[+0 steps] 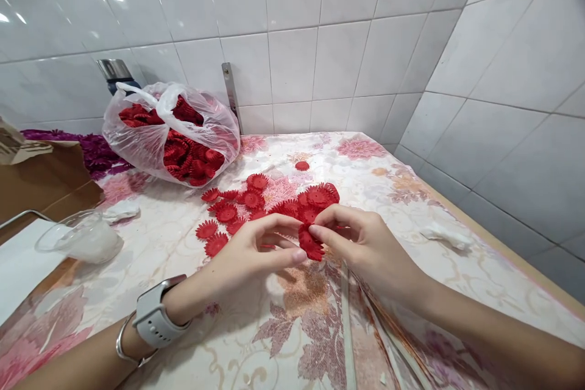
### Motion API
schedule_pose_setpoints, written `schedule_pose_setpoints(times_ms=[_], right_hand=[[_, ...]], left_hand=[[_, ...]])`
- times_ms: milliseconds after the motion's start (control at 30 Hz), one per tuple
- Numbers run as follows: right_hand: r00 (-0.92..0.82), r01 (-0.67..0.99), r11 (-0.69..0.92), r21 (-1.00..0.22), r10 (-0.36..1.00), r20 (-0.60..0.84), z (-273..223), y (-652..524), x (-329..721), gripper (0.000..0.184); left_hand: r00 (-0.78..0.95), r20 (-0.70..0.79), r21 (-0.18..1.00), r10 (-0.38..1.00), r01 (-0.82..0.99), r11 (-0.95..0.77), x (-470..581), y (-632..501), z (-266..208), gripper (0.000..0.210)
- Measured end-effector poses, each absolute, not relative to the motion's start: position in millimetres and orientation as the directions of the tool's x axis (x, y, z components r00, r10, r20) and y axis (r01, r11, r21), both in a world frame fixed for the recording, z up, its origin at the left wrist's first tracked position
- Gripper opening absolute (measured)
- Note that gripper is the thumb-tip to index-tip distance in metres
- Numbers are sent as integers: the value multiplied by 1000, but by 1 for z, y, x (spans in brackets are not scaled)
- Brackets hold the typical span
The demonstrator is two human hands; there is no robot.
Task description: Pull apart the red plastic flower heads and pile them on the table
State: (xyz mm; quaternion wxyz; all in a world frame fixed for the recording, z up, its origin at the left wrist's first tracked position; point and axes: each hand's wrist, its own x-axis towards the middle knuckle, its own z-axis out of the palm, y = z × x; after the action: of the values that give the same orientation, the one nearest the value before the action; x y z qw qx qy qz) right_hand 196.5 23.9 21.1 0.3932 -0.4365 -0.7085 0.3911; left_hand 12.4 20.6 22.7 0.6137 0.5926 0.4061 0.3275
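Note:
In front of me, a red flower-shaped piece with a fringed edge (311, 244) is pinched between the thumb and index finger of my right hand (361, 234). My left hand (260, 244) is at its left side, thumb and fingers apart, with the thumb tip close to the flower's edge. Whether the left fingertips touch it, I cannot tell. Just behind both hands lies a loose pile of similar red flowers (253, 198), partly covered by my fingers. One small red piece (302, 166) rests alone farther back.
A clear plastic bag (137, 155) full of red flowers stands at the back left, before a bottle (114, 70). Left are a plastic cup with whitish contents (95, 241) and a cardboard box (46, 177). Thin strips (388, 341) lie near my right forearm; crumpled white material (445, 236) lies right.

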Motion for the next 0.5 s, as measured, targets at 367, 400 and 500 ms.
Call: schedule_pose_setpoints(times_ms=[367,400,500], right_hand=[[-223,109,211,-971,958,183,19,17,194,16],[-255,72,166,-984,956,143,21,15,194,16],[-325,-58,77,-995,941,92,24,11,194,10]], left_hand=[[397,184,929,899,229,-291,12,9,16,34],[380,237,900,894,261,-349,12,8,15,34],[335,385,815,860,313,-487,12,5,13,31]])
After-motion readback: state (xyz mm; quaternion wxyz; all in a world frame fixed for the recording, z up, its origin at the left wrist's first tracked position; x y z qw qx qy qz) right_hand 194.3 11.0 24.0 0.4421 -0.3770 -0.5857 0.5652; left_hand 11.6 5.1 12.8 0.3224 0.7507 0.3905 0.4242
